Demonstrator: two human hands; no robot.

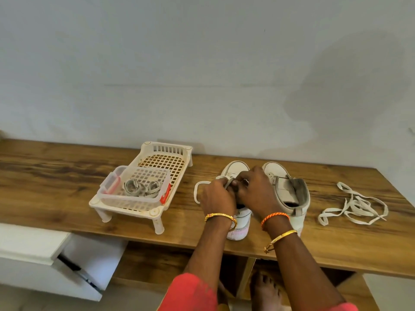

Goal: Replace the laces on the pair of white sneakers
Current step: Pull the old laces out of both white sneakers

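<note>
Standing on the wooden shelf (67, 176), the two white sneakers (289, 194) sit side by side, toes toward the wall; light and stiff-soled, they should stay put if steadied at the collar. Left of them a slatted rack (179, 151) carries a clear box (107, 194) of rolled laces (132, 187). A loose lace (354, 205) lies to the right. Over the left shoe, the left hand (216, 196) pinches a limp lace end (229, 182); the right hand (258, 189) curls at the eyelets, though what it holds cannot be told. Flat lace is best gripped near the tip.

White sneakers (265, 194), pale loose laces (354, 204), brown wood-grain table (67, 176).
</note>
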